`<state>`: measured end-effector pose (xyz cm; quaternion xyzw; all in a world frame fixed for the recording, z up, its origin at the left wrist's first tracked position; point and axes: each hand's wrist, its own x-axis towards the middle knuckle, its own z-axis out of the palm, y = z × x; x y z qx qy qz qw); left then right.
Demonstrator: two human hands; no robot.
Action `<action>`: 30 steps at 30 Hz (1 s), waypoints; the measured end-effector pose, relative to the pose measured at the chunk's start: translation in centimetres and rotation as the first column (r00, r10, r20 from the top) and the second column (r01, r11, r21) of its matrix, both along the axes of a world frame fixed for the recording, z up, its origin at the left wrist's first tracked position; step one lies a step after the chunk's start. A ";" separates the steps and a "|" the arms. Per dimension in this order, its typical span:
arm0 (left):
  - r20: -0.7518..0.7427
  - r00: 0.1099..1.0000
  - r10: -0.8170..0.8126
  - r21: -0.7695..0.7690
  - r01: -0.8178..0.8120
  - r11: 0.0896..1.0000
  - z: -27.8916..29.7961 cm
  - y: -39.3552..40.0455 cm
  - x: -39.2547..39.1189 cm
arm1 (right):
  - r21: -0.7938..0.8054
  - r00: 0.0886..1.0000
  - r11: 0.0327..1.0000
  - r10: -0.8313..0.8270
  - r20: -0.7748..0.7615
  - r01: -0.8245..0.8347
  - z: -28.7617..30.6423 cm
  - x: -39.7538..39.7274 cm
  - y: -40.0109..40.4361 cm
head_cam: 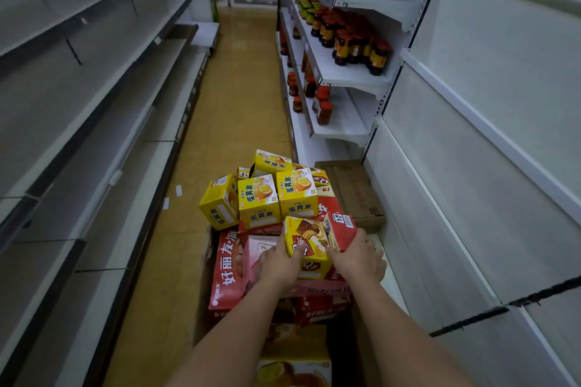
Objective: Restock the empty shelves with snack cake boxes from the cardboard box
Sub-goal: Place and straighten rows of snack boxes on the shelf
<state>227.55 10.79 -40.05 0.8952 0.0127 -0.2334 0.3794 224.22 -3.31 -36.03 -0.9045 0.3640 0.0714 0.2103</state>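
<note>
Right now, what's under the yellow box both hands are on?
The yellow box rests on a pink box and red boxes. Left hand and right hand cover the contact; deeper layers hidden.

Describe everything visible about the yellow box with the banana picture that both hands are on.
The yellow banana box is a small printed carton showing a chocolate-coated cake and banana, tilted atop the pile of red and pink boxes. The left hand grips its left side, thumb on the front; the right hand holds its right side, also touching a red box.

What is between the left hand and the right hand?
In the head view, a yellow snack box sits between the left hand and the right hand, gripped on both sides.
</note>
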 end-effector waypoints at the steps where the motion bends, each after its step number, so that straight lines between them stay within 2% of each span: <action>1: 0.010 1.000 0.016 0.003 -0.016 1.000 0.0 -0.2 -0.2 | -0.003 1.000 1.000 0.011 0.009 -0.011 -0.1 0.0 0.0; 8: -0.007 0.976 0.219 -0.178 -0.217 0.960 -0.1 -1.7 -1.4 | 0.141 0.997 0.989 0.026 0.077 -0.037 -0.1 -0.6 -0.5; 11: -0.065 0.953 0.296 -0.265 -0.302 0.916 -0.1 -1.7 -1.8 | 0.171 0.992 0.983 0.042 0.116 -0.062 0.3 -1.3 -0.6; 15: -0.126 0.899 0.419 -0.376 -0.434 0.819 2.4 -0.7 -3.2 | 0.262 0.982 0.964 -0.005 0.190 -0.046 1.5 -2.0 -1.1; 18: -0.164 0.811 0.562 -0.441 -0.570 0.694 3.7 0.8 -3.2 | 0.393 0.967 0.919 -0.073 0.245 -0.030 2.8 -1.8 -1.5; 21: -0.243 0.710 0.661 -0.516 -0.671 0.532 5.5 2.4 -3.5 | 0.608 0.938 0.794 -0.203 0.280 -0.010 3.8 -1.8 -1.1; 24: -0.285 0.657 0.698 -0.577 -0.699 0.422 6.6 3.9 -4.5 | 0.841 0.907 0.541 -0.348 0.237 -0.012 3.9 -2.0 0.2; 27: -0.327 0.627 0.708 -0.634 -0.701 0.328 7.4 5.4 -5.7 | 0.943 0.926 0.331 -0.346 0.151 -0.030 4.1 -2.3 2.2; 30: -0.383 0.541 0.749 -0.670 -0.720 0.178 8.0 7.5 -7.3 | 0.988 0.955 0.147 -0.282 0.093 -0.053 4.7 -2.8 5.1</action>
